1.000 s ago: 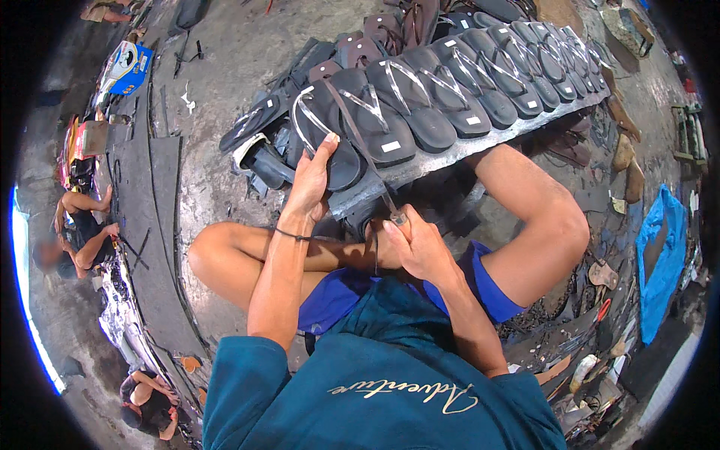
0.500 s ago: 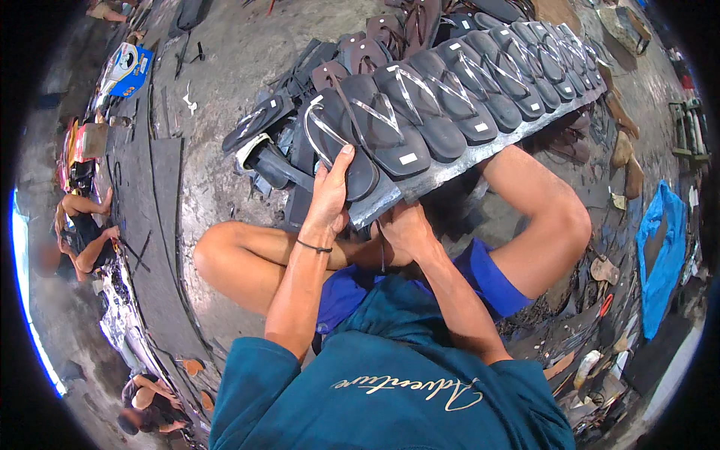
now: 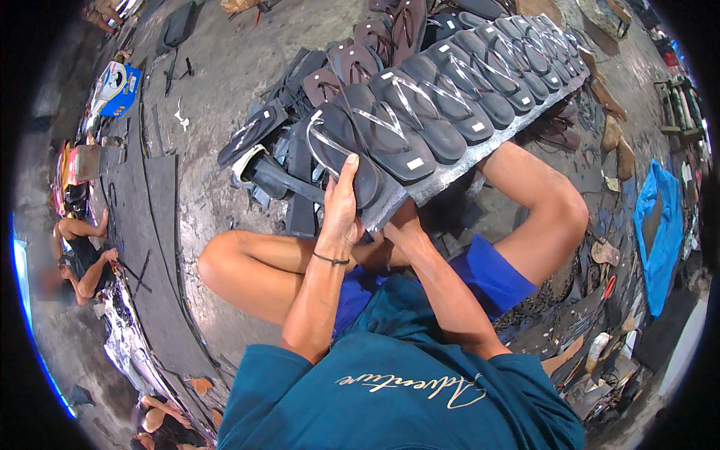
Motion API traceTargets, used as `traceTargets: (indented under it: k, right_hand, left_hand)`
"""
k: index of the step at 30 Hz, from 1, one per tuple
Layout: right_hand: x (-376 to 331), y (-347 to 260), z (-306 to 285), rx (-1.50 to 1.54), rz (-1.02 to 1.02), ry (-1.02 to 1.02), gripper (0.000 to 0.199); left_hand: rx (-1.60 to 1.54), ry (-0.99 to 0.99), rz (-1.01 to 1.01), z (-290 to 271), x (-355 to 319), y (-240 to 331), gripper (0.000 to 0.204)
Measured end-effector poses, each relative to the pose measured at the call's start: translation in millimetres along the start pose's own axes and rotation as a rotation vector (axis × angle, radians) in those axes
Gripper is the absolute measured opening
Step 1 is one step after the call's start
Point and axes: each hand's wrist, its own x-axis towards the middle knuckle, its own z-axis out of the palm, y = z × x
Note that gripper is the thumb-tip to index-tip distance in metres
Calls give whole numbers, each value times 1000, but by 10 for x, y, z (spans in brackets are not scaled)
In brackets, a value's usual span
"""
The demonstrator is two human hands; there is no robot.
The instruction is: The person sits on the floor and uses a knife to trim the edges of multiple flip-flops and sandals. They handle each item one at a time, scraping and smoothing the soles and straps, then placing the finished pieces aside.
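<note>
A long grey board slants from in front of me to the far right, with a row of several dark flip-flops on it. Their V-shaped straps are shiny, and small white labels stick to the soles. My left hand is closed at the board's near left end. Its thumb rests on top, by the heel of the nearest flip-flop, and its fingers go beneath. My right hand reaches under the near end of the board, which hides its fingers.
Brown flip-flops and dark offcuts lie heaped behind the board. A hammer-like tool lies left of it. Dark sheets cover the floor at left, where other people sit. Blue cloth and scraps lie at right.
The view has shifted slightly. My right hand has gone further under the board, so less of it shows. My left hand keeps its place at the board's end.
</note>
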Motion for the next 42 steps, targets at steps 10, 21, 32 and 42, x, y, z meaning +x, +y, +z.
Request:
traceTargets:
  k: [10,21,32,42]
  right_hand:
    - [405,-7,-54,-30,-105,52,49]
    - [984,97,-2,-144,-70,78,46]
    - [1592,-1478,-329,1121,-274,492,51]
    - [658,-1387,-365,890,-294,180,40]
  left_hand:
    - [-17,21,-8,15,-46,70,29]
    - [103,82,8,2,-252,224,36]
    - [365,204,175,-505,-787,218,42]
    - [279,80,206,-273,-466,158,34]
